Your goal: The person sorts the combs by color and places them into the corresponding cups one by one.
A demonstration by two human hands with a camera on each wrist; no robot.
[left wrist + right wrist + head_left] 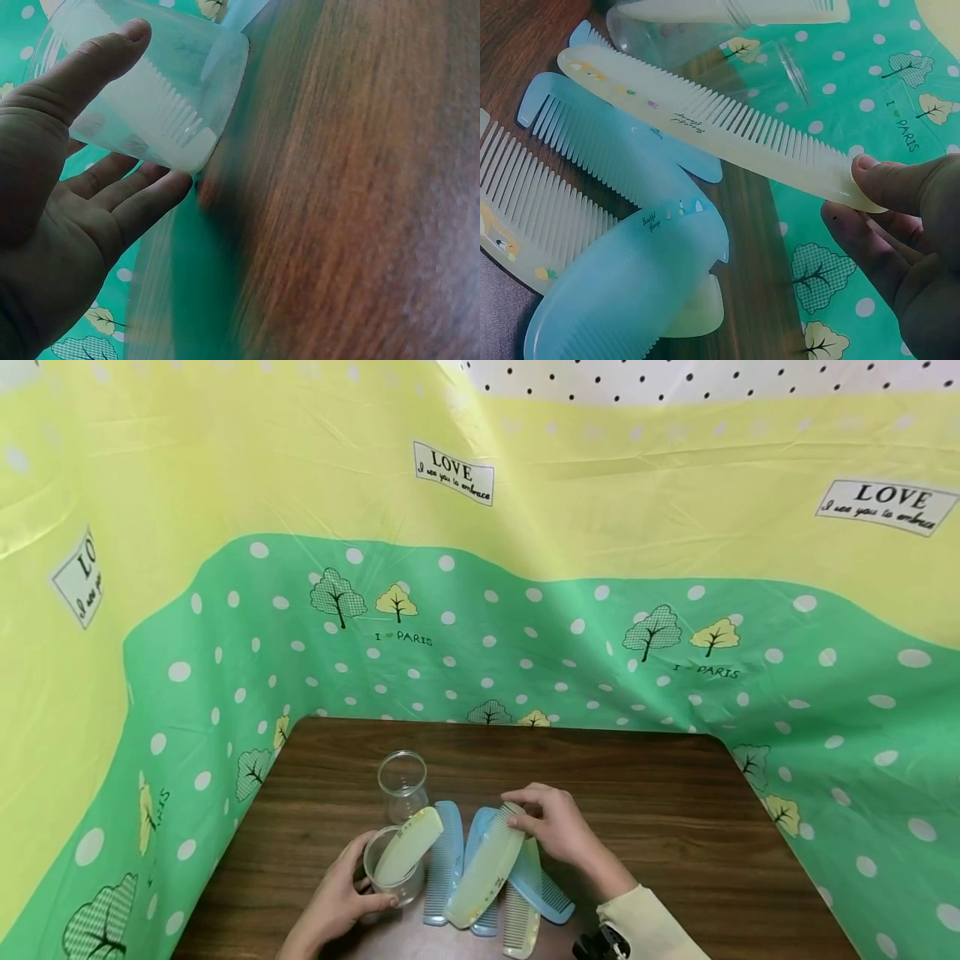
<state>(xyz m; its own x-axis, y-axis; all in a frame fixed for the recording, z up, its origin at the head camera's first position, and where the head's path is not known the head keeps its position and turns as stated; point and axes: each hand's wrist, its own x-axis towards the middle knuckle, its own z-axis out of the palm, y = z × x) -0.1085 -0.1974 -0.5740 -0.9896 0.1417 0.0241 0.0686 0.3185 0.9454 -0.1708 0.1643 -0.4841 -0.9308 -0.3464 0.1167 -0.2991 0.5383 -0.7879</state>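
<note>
My left hand [341,897] holds a clear cup [408,890] on the table, thumb on one side and fingers on the other. A pale yellow comb [412,842] leans in this cup, its upper end sticking out past the rim. With thumb and fingers, my right hand [558,828] pinches one end of another pale yellow comb [727,124]. That comb slants above a loose pile, its teeth facing the cups in the right wrist view. Beneath it lie several blue combs [641,262] and yellow combs [532,195], overlapping one another.
A second clear cup [402,775] stands just behind the held one. The dark wooden table [660,827] is bordered at the back and sides by a green and yellow printed curtain [525,627]. Left of the pile, one blue comb [447,860] lies beside the held cup.
</note>
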